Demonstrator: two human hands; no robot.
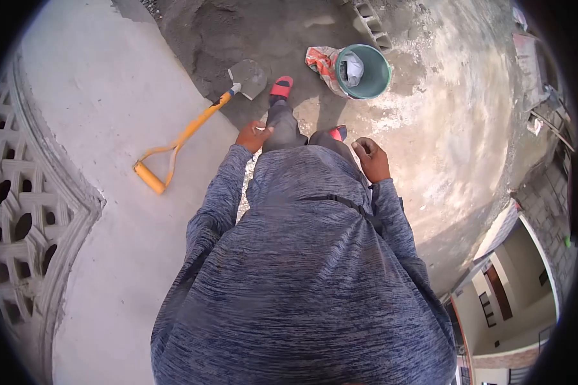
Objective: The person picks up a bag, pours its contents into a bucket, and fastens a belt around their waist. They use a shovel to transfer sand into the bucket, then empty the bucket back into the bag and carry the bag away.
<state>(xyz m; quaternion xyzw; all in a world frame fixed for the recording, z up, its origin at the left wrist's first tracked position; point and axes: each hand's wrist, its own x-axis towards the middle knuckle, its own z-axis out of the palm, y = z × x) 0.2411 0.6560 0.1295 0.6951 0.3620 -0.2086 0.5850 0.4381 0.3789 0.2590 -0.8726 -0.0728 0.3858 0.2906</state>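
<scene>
My left hand (254, 136) hangs beside my left thigh, its fingers loosely bent near the trouser leg; whether it pinches the cloth is too small to tell. On the other side, my right hand (371, 159) is held by my right hip with curled fingers slightly apart and nothing in it. A shovel with a yellow handle (196, 125) leans on the pale concrete slab to the left, its grey blade (249, 78) on the sandy ground. Ahead to the right stands a green bucket (371, 72) with a white bag (353, 69) inside. An orange and white sack (324, 62) lies against it.
Dark sand (205, 38) is heaped ahead. A hollow concrete block (371, 24) lies behind the bucket. Patterned concrete latticework (26, 212) borders the slab at the far left. Rough concrete ground (443, 147) stretches to the right, with a building (514, 301) beyond.
</scene>
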